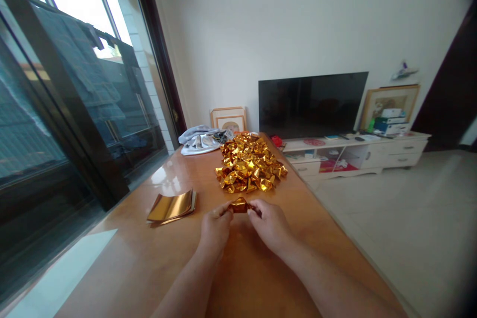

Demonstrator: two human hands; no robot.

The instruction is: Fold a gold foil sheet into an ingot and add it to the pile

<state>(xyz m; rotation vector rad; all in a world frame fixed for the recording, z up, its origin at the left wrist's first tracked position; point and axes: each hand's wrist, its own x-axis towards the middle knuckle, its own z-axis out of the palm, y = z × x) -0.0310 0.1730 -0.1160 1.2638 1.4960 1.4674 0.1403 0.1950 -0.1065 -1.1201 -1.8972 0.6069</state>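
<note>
Far left of the hands, a dark-framed glass balcony door (pixel 82 84) runs up the side of the view, with dark cloth hanging beyond the glass. Coming in from the left, a flat stack of shiny gold foil sheets (pixel 172 207) lies on the glossy orange-brown wooden table (pixel 122 268), just beside the left hand (pixel 215 226) and not touching it. That left hand is curled, thumb and fingers closed in a pinch on one side of a small crumpled gold foil piece (pixel 239 205). The piece sits up between the two hands, held clear of the tabletop, and the right hand (pixel 269 226) pinches its other side, with the fingers curved over and the knuckles up. Straight ahead of the hands, a big mound of folded gold foil nuggets (pixel 250 164) is piled on the table, near but apart from the fingers. Beyond the mound and to its left, a crumpled grey-and-white cloth (pixel 203 140) lies at the far end of the table. Farther right of the hands, across the pale tiled floor (pixel 387 228), a low white cabinet (pixel 354 156) carries a black flat-screen television (pixel 312 104), and a gilt-framed picture (pixel 389 107) leans at its right end.
</note>
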